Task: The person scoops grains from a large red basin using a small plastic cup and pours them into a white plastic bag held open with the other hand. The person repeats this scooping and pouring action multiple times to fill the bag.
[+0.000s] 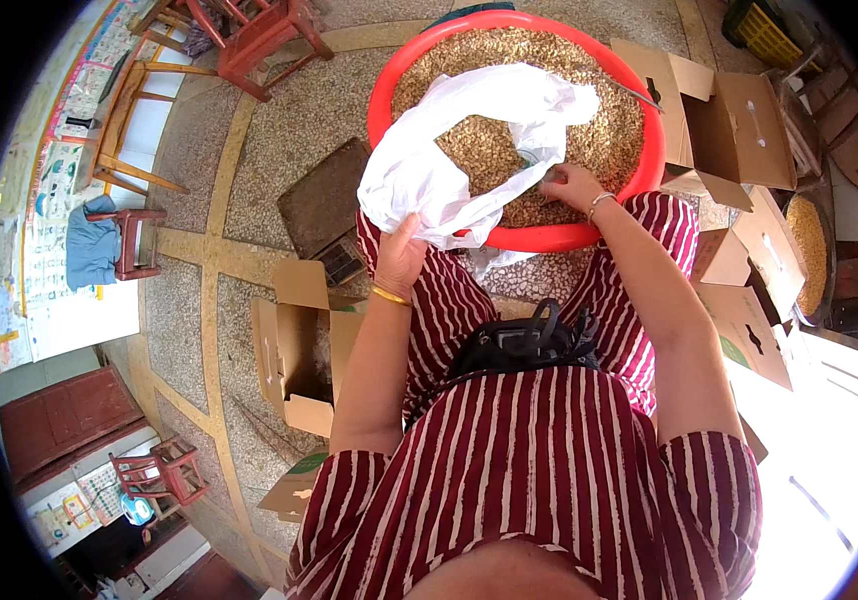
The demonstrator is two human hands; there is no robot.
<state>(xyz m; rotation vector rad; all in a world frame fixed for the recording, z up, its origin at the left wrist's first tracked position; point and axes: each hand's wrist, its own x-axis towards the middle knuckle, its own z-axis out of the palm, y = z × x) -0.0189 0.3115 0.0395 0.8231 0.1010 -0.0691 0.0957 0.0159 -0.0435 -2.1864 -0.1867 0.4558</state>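
Observation:
Between the knees stands a round red plastic tub (650, 169), full of tan dried pieces like chips or grain. A white plastic bag (429, 172) lies bunched over the tub's left and middle part. My left hand (402, 255), with a gold bangle at the wrist, pinches the bag's lower left edge at the rim. Over the tub's contents, my right hand (573, 187) has its fingers curled beside the bag's right end; what its fingertips hold is partly hidden. Near them a small greenish patch shows at the bag. A thin metal tool (635, 95) rests across the tub's upper right rim.
Open cardboard boxes stand at the right (763, 127) and left (301, 352). A dark flat board (324, 195) lies on the floor left of the tub. Red wooden chairs (260, 45) stand further left. At the far right is a round tray of yellow grain (806, 240).

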